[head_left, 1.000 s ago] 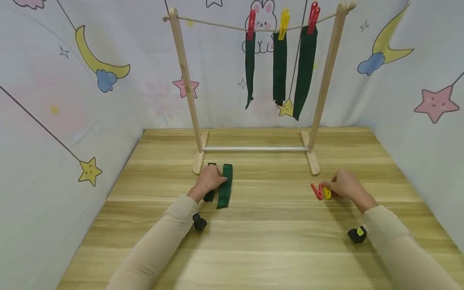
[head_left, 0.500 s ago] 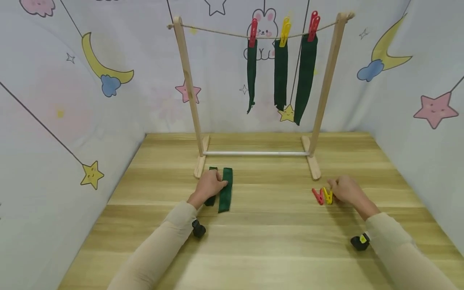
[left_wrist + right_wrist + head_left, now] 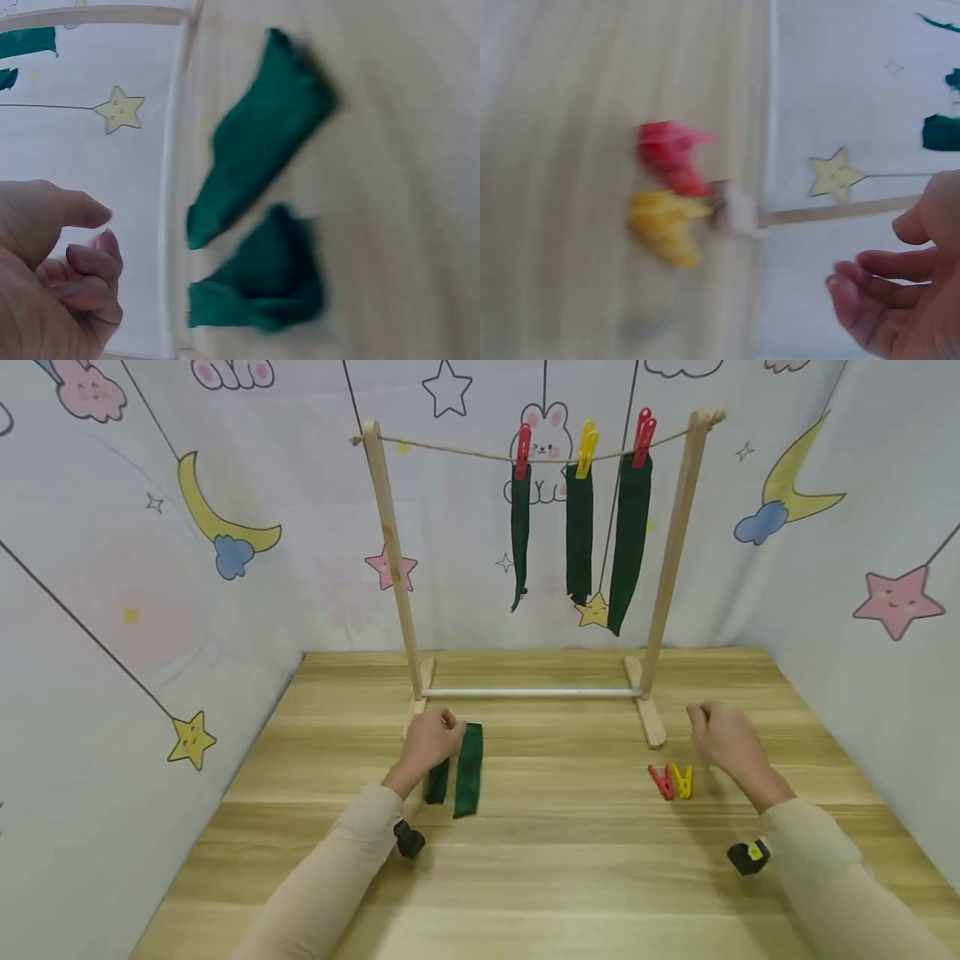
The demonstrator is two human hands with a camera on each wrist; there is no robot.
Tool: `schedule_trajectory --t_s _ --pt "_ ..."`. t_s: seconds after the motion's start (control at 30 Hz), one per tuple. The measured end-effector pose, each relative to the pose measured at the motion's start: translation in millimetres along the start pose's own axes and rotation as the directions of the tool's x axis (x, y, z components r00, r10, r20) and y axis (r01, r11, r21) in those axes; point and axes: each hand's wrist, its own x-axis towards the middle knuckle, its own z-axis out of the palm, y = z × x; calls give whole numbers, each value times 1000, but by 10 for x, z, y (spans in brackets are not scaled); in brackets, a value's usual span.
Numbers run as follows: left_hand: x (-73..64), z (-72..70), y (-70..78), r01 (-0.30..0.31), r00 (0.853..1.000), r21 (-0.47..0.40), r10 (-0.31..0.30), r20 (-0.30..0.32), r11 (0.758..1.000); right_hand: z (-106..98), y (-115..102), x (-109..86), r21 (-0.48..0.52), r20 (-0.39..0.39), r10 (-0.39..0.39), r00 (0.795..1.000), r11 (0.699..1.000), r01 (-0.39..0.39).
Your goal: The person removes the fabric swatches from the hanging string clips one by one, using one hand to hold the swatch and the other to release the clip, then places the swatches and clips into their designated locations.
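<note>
The worktop (image 3: 555, 877) carries a wooden rack (image 3: 528, 692) near its back edge, three hanging green strips (image 3: 579, 531) on its rope (image 3: 465, 450). The left hand (image 3: 429, 743) and right hand (image 3: 729, 743) have just risen, thumbs apart from loosely curled fingers, gripping nothing. That leaves two loose strips (image 3: 469, 770) lying free left of the worktop's centre, the red clip (image 3: 662, 782) and yellow clip (image 3: 682, 781) toward its right edge.

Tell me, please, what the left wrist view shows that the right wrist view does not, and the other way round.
Only the left wrist view shows the left hand, plus one green strip and a second green strip lying on the wooden tabletop.

Only the right wrist view shows the right hand, the red clip and the yellow clip, both blurred.

Both show tabletop, a yellow star and parts of the hanging green strips.
</note>
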Motion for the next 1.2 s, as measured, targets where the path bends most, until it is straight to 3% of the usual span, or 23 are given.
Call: schedule_trajectory --t_s 0.1,0.2,0.33,0.53,0.7,0.77,0.9,1.1,1.2 --pt "164 -109 82 -41 998 -35 39 -58 999 -134 -209 171 75 -146 -61 987 995 72" --pt "331 -255 218 -81 992 -90 71 -106 993 -302 -456 361 157 -259 -67 963 981 110" --pt "494 -389 361 -129 981 -190 97 -170 973 -485 -764 563 190 -371 -66 926 971 146" --pt "645 -423 465 -213 954 -326 125 -271 921 -572 -1073 749 155 -537 -164 828 945 287" --pt "696 -448 549 -253 940 -395 129 -314 883 -551 -1265 827 114 -611 -296 734 885 452" --pt "718 -468 594 -273 936 -421 137 -324 865 -551 -1343 857 109 -623 -325 712 865 490" --pt "798 -499 713 -319 928 -479 167 -334 818 -573 -1478 939 65 -619 -381 687 847 528" --pt "827 -590 1036 -349 928 -561 193 -319 750 -654 -1654 1072 19 -554 -461 693 825 565" --pt "839 -645 1184 -334 934 -568 181 -309 752 -697 -1761 1119 2 -543 -485 685 815 579"
